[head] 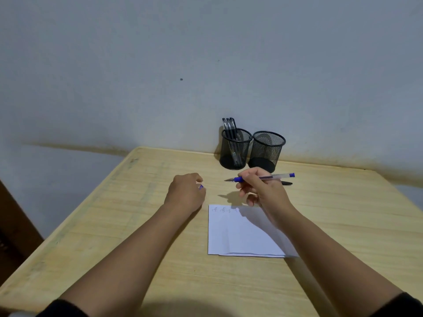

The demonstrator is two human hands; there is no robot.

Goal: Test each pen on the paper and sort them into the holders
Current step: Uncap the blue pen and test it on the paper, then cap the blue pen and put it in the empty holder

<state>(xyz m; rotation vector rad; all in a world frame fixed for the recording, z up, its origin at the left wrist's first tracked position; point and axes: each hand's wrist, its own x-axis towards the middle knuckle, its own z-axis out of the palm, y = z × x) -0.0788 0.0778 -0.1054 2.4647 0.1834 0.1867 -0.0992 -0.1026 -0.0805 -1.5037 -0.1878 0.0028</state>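
Blue pen [263, 178]: pinched in right hand [261, 191], centre frame, just above paper [242, 232]; long axis near horizontal, tip pointing frame-left, uncapped; left hand [185, 193] curled round small blue piece, likely cap [201, 187]; holders [251, 148] upper centre, nearer right hand.

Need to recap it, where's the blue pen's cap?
In the head view, the blue cap is held in the left hand, left of the blue pen.

Pens [229, 128] in left holder [235, 148], seemingly.
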